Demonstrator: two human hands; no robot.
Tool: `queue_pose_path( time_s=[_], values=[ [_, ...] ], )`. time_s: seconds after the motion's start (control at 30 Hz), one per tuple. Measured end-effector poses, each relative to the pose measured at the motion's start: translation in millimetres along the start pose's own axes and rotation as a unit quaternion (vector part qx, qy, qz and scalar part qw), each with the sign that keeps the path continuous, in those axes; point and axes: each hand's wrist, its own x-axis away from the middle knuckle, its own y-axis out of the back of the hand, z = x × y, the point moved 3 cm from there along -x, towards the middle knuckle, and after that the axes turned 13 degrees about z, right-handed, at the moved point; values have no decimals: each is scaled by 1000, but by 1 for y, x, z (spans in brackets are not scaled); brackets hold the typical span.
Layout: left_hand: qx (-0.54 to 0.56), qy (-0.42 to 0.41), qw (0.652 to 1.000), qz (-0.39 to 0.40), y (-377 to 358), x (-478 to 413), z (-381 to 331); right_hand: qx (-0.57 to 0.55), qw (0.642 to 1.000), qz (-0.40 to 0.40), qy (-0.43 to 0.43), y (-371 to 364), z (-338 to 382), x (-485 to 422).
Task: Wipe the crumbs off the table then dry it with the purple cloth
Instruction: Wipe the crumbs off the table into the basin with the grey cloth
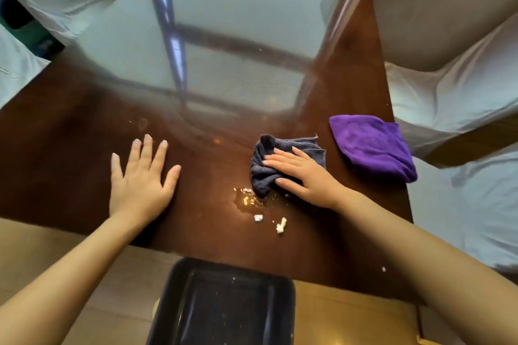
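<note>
On the glossy dark wooden table (70, 148), my right hand (301, 173) presses down on a crumpled dark grey cloth (262, 173), fingers spread over it. White crumbs (281, 225) and a small wet patch (248, 200) lie just in front of the cloth, near the table's front edge. The purple cloth (372, 145) lies folded at the table's right edge, untouched. My left hand (140, 176) rests flat on the table to the left, fingers apart, holding nothing.
A dark rectangular bin (179, 302) stands on the floor below the table's front edge, with a few specks inside. Chairs draped in white covers (448, 92) flank the table on the right and far left. One crumb (383, 269) lies near the right front corner.
</note>
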Motion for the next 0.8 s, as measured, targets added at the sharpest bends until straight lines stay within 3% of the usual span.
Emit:
queue_pose_path(
  time_s=[0.23, 0.57, 0.8],
  values=[
    [-2, -2, 1000, 2, -2, 1, -1, -47, 989, -120, -76, -30, 26, 21],
    [2, -14, 1000, 17, -4, 9, -2, -59, 972, -183, -138, -71, 82, 32],
    [-3, -18, 1000, 26, -3, 12, -5, -125, 936, -275, -178, -105, 131, 49]
  ],
)
